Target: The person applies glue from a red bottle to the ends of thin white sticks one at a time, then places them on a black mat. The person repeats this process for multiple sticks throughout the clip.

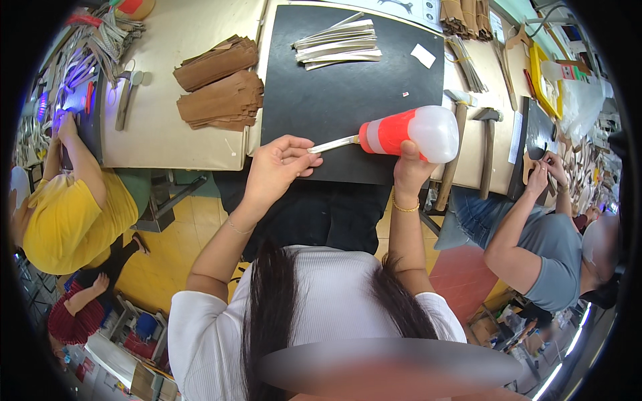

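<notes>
My left hand (281, 166) pinches one end of a narrow pale strip (331, 145) between thumb and fingers, over the near edge of a black mat (321, 107). In my right hand (411, 174) is a squeeze bottle (433, 134), translucent white with a red band and red cap end. It lies nearly on its side, and its tip meets the strip's right end. Whether anything flows from the tip is too small to tell. Farther back on the mat rests a pile of similar pale strips (338, 45).
Left of the mat lie two stacks of brown strips (221, 100). Two hammers (490, 144) lie to the right, near the bottle, below a bundle of thin strips (468, 63). A small white paper (422, 55) sits on the mat. Co-workers sit at both sides, one in a yellow shirt (80, 214).
</notes>
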`<state>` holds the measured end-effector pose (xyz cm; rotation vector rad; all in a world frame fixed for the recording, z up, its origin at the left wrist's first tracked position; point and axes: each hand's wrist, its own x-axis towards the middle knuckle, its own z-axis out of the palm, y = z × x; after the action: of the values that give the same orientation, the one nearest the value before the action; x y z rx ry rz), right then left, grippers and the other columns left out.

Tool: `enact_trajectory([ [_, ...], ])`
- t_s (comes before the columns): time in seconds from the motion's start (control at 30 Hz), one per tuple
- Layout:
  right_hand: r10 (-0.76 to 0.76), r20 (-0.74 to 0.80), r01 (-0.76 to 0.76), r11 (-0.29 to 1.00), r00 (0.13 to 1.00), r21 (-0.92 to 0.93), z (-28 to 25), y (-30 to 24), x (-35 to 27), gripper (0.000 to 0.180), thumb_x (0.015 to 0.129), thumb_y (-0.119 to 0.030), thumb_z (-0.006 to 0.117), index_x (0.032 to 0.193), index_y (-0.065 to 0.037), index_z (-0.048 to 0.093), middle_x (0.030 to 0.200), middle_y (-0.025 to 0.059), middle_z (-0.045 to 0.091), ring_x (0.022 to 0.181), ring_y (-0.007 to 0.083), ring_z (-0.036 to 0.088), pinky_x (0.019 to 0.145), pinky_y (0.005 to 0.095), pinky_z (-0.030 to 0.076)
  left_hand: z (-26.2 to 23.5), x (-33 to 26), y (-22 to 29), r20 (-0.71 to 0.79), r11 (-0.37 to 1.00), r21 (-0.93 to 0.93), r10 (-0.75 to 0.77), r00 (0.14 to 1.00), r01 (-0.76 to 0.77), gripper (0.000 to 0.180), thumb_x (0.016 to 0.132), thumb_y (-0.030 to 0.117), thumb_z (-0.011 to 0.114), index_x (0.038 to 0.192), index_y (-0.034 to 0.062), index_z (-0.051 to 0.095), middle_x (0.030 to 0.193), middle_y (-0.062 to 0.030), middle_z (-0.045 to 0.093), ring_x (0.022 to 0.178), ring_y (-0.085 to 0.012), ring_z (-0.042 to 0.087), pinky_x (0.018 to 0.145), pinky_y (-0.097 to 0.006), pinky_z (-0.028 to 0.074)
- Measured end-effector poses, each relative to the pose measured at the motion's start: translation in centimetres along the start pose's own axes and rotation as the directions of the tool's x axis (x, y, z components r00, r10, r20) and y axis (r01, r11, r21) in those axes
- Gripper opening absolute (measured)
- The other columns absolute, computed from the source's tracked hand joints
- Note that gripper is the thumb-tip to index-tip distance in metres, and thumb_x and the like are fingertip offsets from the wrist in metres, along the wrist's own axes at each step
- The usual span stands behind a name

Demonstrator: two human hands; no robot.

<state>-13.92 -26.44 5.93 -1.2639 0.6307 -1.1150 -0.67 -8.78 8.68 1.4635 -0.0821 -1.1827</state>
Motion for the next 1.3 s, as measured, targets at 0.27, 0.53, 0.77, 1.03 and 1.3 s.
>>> enact_trajectory([
  [0.27,0.07,0.09,-0.067,0.997,0.993,-0.035,1.9,0.1,-1.0,0.063,0.064,-0.028,0.085,0.11,0.001,0.054,0.1,0.0064,0.06,0.09,0.0152,0.058,0.081,0.0297,0.048,0.0,0.0,-0.3,-0.006,0.999,0.011,0.03,1.0,-0.03,0.025,0.086,0.002,0.06,0.108,-0.0038,0.05,0.089,-0.0123,0.065,0.086,-0.0178,0.067,0.07,-0.023,0.054],
  [0.53,0.101,0.141,-0.104,0.995,0.985,0.014,3.6,0.0,-1.4,0.063,0.064,-0.03,0.085,0.109,0.001,0.054,0.099,0.0064,0.061,0.088,0.015,0.059,0.08,0.0299,0.048,0.1,-0.1,-0.3,0.0,0.998,-0.019,0.055,0.998,-0.055,0.029,0.085,0.002,0.061,0.11,-0.0032,0.047,0.088,-0.0113,0.065,0.085,-0.018,0.067,0.07,-0.023,0.054],
  [0.77,0.152,0.146,-0.166,0.982,0.978,0.088,4.3,0.0,-1.6,0.061,0.065,-0.032,0.084,0.108,0.0,0.054,0.097,0.0057,0.061,0.087,0.0147,0.058,0.079,0.0299,0.048,0.0,-0.1,-0.5,-0.001,0.998,0.0,0.064,0.998,-0.064,0.03,0.085,0.002,0.061,0.11,-0.0027,0.047,0.091,-0.0128,0.066,0.086,-0.0173,0.066,0.07,-0.024,0.054],
  [1.03,0.273,-0.026,-0.26,0.937,0.962,0.233,3.9,0.1,0.5,0.078,0.075,-0.061,0.061,0.125,-0.004,0.04,0.111,0.0108,0.055,0.101,0.0208,0.057,0.087,0.0381,0.05,0.1,-0.1,-0.3,0.031,0.998,-0.029,0.06,0.998,-0.059,0.025,0.085,0.002,0.06,0.109,-0.0046,0.052,0.093,-0.0142,0.066,0.086,-0.0176,0.066,0.071,-0.023,0.054],
  [1.3,0.171,-0.313,-0.112,0.974,0.934,0.199,-1.2,-2.3,4.1,0.078,0.076,-0.065,0.057,0.125,-0.006,0.04,0.114,0.0079,0.052,0.105,0.0198,0.053,0.093,0.0378,0.046,0.7,0.1,1.5,0.032,0.994,-0.105,-0.041,0.999,0.044,0.02,0.084,0.002,0.062,0.102,-0.0051,0.056,0.092,-0.0148,0.066,0.083,-0.0185,0.067,0.069,-0.024,0.055],
])
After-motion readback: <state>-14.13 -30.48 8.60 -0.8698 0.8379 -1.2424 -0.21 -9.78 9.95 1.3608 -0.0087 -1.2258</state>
